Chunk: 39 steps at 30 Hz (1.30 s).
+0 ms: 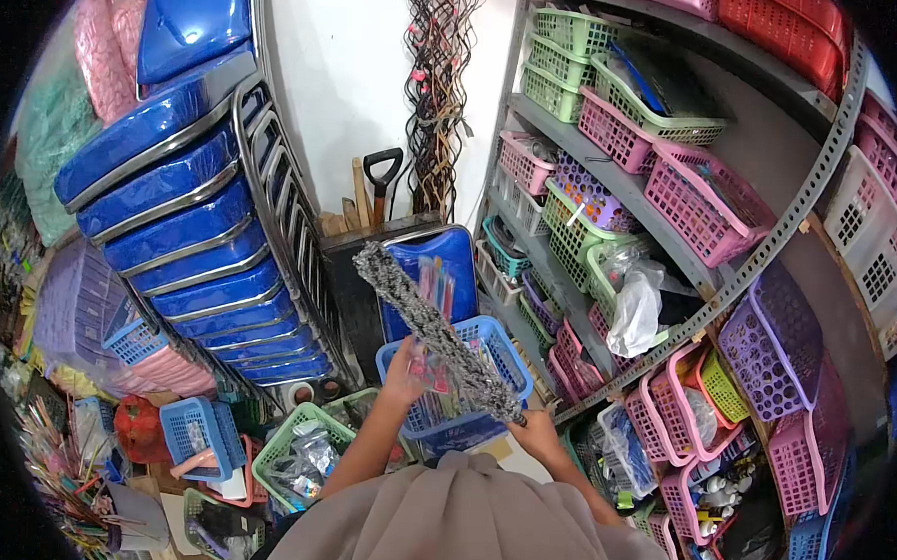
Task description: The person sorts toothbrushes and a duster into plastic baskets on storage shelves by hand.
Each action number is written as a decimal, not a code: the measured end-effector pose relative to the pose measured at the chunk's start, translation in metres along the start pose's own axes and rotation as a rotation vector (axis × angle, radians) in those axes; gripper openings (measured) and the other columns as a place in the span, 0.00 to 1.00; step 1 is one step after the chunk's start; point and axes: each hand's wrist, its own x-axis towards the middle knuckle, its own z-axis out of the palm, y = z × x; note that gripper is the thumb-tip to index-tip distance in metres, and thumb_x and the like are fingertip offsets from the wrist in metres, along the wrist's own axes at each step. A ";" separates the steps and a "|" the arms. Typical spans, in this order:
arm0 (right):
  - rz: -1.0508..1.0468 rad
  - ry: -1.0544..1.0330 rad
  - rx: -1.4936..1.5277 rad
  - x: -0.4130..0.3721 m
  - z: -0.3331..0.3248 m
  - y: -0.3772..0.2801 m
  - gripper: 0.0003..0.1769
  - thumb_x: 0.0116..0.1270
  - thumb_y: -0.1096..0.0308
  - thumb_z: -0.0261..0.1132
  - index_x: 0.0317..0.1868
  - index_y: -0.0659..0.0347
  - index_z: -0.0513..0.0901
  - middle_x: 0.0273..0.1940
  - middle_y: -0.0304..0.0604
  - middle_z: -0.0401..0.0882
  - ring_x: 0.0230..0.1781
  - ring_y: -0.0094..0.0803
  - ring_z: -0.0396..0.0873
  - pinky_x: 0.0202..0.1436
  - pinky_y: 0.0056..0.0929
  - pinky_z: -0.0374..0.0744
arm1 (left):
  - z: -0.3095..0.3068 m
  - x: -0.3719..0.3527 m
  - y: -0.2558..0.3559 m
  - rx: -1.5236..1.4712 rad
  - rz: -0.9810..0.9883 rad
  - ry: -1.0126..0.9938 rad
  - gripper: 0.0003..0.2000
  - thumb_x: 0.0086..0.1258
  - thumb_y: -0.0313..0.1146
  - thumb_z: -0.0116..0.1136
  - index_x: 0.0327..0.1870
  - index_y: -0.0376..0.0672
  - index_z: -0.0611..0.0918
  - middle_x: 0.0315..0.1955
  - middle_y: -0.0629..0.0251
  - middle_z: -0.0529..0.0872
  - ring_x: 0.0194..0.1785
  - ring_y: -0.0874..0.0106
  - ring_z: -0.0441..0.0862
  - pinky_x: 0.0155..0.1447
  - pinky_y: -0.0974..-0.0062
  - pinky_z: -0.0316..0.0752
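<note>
A long grey-and-black braided strip [422, 314] slants across the middle of the head view, its far end up over the blue chair seat. My right hand [535, 434] is closed around the strip's near end. My left hand [401, 376] is closed at the edge of a clear plastic packet [432, 371] with pink bits in it, just left of the strip. Below both hands stands a blue basket [510, 355], partly hidden by the strip and packet. More clear packets with coloured sticks [435, 284] show behind the strip.
Stacked blue chairs [185, 229] rise on the left. A metal shelf [614, 167] with pink baskets [707, 206] and green baskets curves along the right. A green basket [306, 444] of plastic bags stands left of my left arm. Dark braided strands [438, 99] hang on the back wall.
</note>
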 end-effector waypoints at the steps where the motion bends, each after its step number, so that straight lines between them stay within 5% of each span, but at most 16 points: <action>1: 0.002 -0.002 0.075 -0.001 -0.001 0.001 0.15 0.54 0.63 0.66 0.26 0.71 0.79 0.18 0.55 0.74 0.18 0.37 0.76 0.26 0.36 0.72 | 0.011 -0.005 0.001 0.014 -0.003 -0.042 0.19 0.74 0.45 0.41 0.54 0.42 0.73 0.45 0.55 0.80 0.47 0.61 0.77 0.50 0.59 0.74; 4: 0.158 -0.030 0.140 0.000 -0.010 0.016 0.16 0.55 0.60 0.67 0.33 0.68 0.81 0.26 0.57 0.79 0.26 0.49 0.79 0.32 0.37 0.74 | -0.011 0.002 0.013 0.072 -0.166 -0.165 0.14 0.70 0.43 0.51 0.47 0.43 0.77 0.38 0.60 0.82 0.41 0.68 0.80 0.46 0.66 0.76; 6: 0.194 0.025 0.265 -0.001 -0.009 0.019 0.16 0.56 0.61 0.67 0.33 0.69 0.81 0.24 0.57 0.79 0.23 0.47 0.78 0.30 0.35 0.74 | -0.012 0.006 0.012 0.116 -0.253 -0.178 0.13 0.68 0.42 0.55 0.45 0.43 0.79 0.36 0.63 0.83 0.37 0.70 0.81 0.45 0.68 0.77; 8: 0.230 0.077 0.390 -0.001 -0.009 0.022 0.15 0.56 0.62 0.67 0.33 0.69 0.81 0.23 0.57 0.78 0.20 0.45 0.77 0.29 0.34 0.73 | 0.021 -0.006 0.004 0.393 -0.080 0.174 0.13 0.65 0.39 0.59 0.45 0.42 0.79 0.36 0.65 0.83 0.39 0.72 0.81 0.45 0.71 0.77; 11: 0.220 0.095 0.372 0.003 -0.014 0.027 0.15 0.57 0.62 0.66 0.33 0.70 0.81 0.23 0.58 0.78 0.21 0.44 0.78 0.28 0.35 0.73 | 0.022 -0.004 0.003 0.297 -0.079 0.160 0.15 0.65 0.39 0.59 0.47 0.40 0.78 0.38 0.66 0.83 0.39 0.72 0.82 0.45 0.70 0.78; 21: 0.108 0.170 -0.383 0.020 -0.070 0.020 0.14 0.51 0.59 0.68 0.29 0.63 0.82 0.24 0.56 0.78 0.29 0.52 0.79 0.35 0.46 0.77 | 0.049 -0.006 -0.006 1.019 -0.105 -0.055 0.27 0.60 0.34 0.65 0.60 0.41 0.71 0.51 0.66 0.78 0.55 0.73 0.72 0.60 0.73 0.63; 27: 0.187 0.175 -0.398 0.015 -0.062 0.041 0.14 0.50 0.60 0.68 0.31 0.63 0.82 0.26 0.57 0.79 0.31 0.53 0.79 0.36 0.45 0.78 | 0.043 0.008 -0.015 1.123 -0.124 -0.168 0.32 0.59 0.32 0.65 0.65 0.41 0.66 0.54 0.65 0.76 0.56 0.72 0.72 0.61 0.74 0.63; 29: 0.131 0.094 -0.391 0.016 -0.065 0.047 0.14 0.50 0.61 0.68 0.30 0.63 0.82 0.27 0.58 0.79 0.32 0.54 0.79 0.38 0.46 0.77 | 0.060 0.006 -0.015 1.045 -0.265 -0.011 0.33 0.59 0.30 0.64 0.67 0.41 0.64 0.56 0.64 0.75 0.58 0.72 0.71 0.62 0.74 0.62; 35: 0.206 0.240 -0.274 0.034 -0.070 0.066 0.14 0.50 0.62 0.68 0.30 0.65 0.82 0.27 0.58 0.79 0.31 0.54 0.79 0.37 0.46 0.78 | 0.061 0.025 -0.030 0.989 -0.155 -0.151 0.34 0.58 0.24 0.60 0.68 0.42 0.62 0.57 0.63 0.74 0.59 0.72 0.71 0.62 0.73 0.64; 39: 0.104 0.058 -0.409 0.054 -0.095 0.069 0.15 0.51 0.60 0.67 0.30 0.65 0.82 0.27 0.59 0.79 0.31 0.56 0.79 0.38 0.47 0.78 | 0.063 0.040 -0.034 0.822 -0.189 -0.110 0.37 0.56 0.20 0.57 0.70 0.43 0.58 0.59 0.63 0.72 0.60 0.72 0.70 0.62 0.73 0.64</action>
